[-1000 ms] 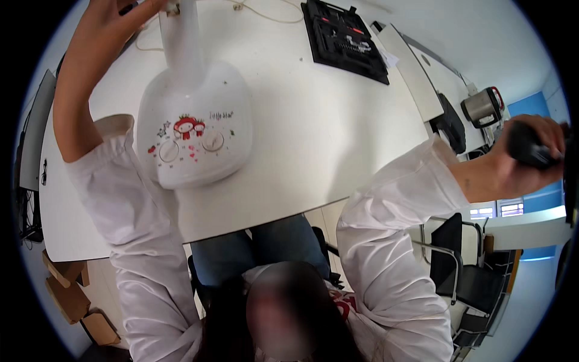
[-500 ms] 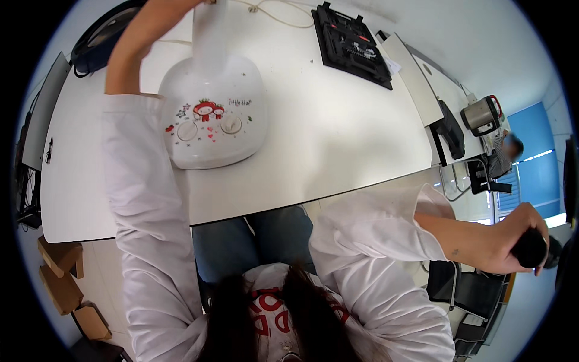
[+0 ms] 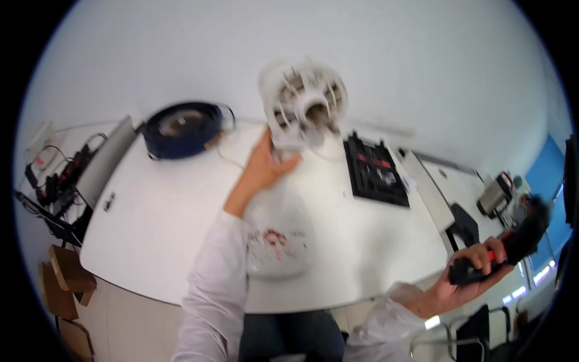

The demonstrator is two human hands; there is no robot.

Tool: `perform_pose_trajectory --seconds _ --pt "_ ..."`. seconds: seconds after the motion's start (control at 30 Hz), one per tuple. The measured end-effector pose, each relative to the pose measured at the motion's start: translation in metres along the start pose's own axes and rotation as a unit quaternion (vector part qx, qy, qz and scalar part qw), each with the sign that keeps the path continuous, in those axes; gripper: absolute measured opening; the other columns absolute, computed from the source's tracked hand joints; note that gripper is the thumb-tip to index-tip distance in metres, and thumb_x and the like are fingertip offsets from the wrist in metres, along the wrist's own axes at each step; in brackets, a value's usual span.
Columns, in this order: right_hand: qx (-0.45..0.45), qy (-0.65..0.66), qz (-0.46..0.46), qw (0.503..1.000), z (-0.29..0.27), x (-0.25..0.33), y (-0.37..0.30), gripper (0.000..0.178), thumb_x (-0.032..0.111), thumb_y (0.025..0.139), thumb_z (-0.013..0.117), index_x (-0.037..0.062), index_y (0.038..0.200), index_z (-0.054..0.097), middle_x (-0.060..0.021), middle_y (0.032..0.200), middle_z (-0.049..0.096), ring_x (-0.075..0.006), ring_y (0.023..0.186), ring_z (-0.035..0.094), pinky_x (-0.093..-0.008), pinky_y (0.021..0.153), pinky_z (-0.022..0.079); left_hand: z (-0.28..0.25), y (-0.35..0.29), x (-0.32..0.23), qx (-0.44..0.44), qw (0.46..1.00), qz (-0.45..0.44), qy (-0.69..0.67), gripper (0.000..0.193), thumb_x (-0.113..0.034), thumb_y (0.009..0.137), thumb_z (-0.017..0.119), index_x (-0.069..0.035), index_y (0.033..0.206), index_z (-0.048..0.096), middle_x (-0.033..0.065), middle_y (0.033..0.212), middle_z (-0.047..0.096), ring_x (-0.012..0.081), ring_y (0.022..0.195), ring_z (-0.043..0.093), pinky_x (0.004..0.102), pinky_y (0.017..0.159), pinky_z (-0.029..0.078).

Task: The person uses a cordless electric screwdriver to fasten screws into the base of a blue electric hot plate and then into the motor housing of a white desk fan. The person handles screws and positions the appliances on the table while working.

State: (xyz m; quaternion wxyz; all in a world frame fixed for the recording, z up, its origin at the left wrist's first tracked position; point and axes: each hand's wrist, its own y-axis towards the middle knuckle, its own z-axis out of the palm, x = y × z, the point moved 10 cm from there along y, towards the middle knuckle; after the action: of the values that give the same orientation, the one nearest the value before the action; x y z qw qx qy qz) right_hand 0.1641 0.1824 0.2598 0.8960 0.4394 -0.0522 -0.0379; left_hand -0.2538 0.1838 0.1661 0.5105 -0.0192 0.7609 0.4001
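A white table fan [image 3: 280,247] stands on the white table, with red cartoon prints on its base. Its head [image 3: 310,102] has a slotted motor housing and shows no blades or front guard. My left hand [image 3: 262,169] is closed around the neck just under that head, thumb to the right and the other fingers partly hidden behind. Out past the table's right side, my right hand [image 3: 473,271] grips a black cordless drill [image 3: 523,235] with a red part near the fingers. The drill's body is blurred, so its tip cannot be made out.
Right of the fan lies an open black tool case [image 3: 377,172]. A dark blue round case [image 3: 184,130] sits at the back left, and a thin cord runs behind the fan. Cardboard boxes [image 3: 66,277] are on the floor at left; a metal pot [image 3: 496,194] stands on the side desk.
The view has tilted up, so the fan's head and the wall now show. My left hand remains at the fan's neck. The drill has turned so more of it shows.
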Motion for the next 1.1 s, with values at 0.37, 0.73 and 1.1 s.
perform_pose_trajectory --seconds 0.37,0.73,1.1 --pt "0.028 -0.508 0.103 0.855 0.052 -0.093 -0.009 0.063 0.027 0.076 0.072 -0.0027 0.122 0.043 -0.0120 0.084 0.057 -0.0158 0.056 0.055 -0.0258 0.048 0.045 -0.009 -0.010 -0.037 0.083 0.996 -0.032 -0.018 0.076 -0.024 0.075 0.074 0.002 0.133 0.033 0.0167 0.127 0.050 0.0241 0.118 0.048 0.0333 0.101 0.035" --pt "0.084 -0.533 0.192 0.820 0.056 -0.138 0.004 0.055 0.003 0.073 0.068 0.0015 0.124 0.046 -0.0108 0.098 0.056 -0.0120 0.069 0.056 -0.0238 0.057 0.048 -0.007 -0.008 -0.036 0.067 0.998 0.001 0.013 0.058 -0.022 0.077 0.071 -0.005 0.125 0.043 0.0046 0.113 0.055 0.0138 0.097 0.049 0.0292 0.081 0.043" --pt "0.096 -0.523 0.196 0.824 0.051 -0.145 0.003 0.055 0.009 0.075 0.071 0.0021 0.124 0.046 -0.0093 0.093 0.057 -0.0115 0.069 0.056 -0.0240 0.059 0.048 -0.007 -0.008 -0.033 0.085 0.996 -0.027 0.004 0.074 -0.026 0.075 0.073 0.001 0.133 0.034 0.0177 0.125 0.051 0.0257 0.115 0.050 0.0338 0.100 0.037"
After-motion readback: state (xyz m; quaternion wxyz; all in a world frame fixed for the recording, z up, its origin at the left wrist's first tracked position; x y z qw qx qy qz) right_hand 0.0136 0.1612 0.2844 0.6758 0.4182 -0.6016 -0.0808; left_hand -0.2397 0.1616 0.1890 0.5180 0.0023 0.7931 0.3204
